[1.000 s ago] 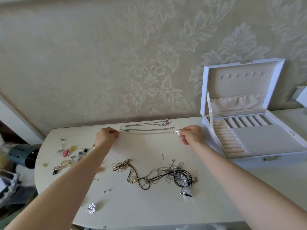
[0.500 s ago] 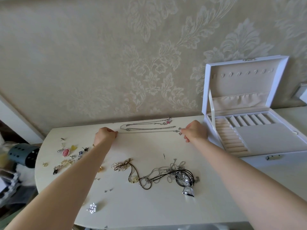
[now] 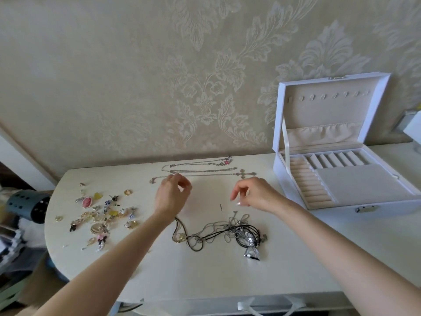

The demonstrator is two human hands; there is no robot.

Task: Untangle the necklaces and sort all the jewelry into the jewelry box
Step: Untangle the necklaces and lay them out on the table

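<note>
Hovering over the rounded white table (image 3: 205, 281), your left hand (image 3: 173, 197) and right hand (image 3: 257, 195) both hang with fingers loosely curled. As far as the slight blur allows, they pinch nothing.

The knotted heap of black cords and silver chains (image 3: 218, 233) lies on your side of both hands, between your forearms. Its long axis runs left to right. The loose cord loops trail out under your left wrist, and the dense knot with the shiny silver pendant (image 3: 251, 253) sits towards your right. Your right hand looks nearer the knot and your left nearer the free loops.

Beyond your fingertips, three thin silver chains (image 3: 200, 171) lie stretched side by side, also left to right, and the nearest one points its cross pendant (image 3: 245, 174) towards the open white jewelry box (image 3: 387, 207) on the right. The scatter of small colourful earrings and rings (image 3: 102, 215) sits well apart on the left.
</note>
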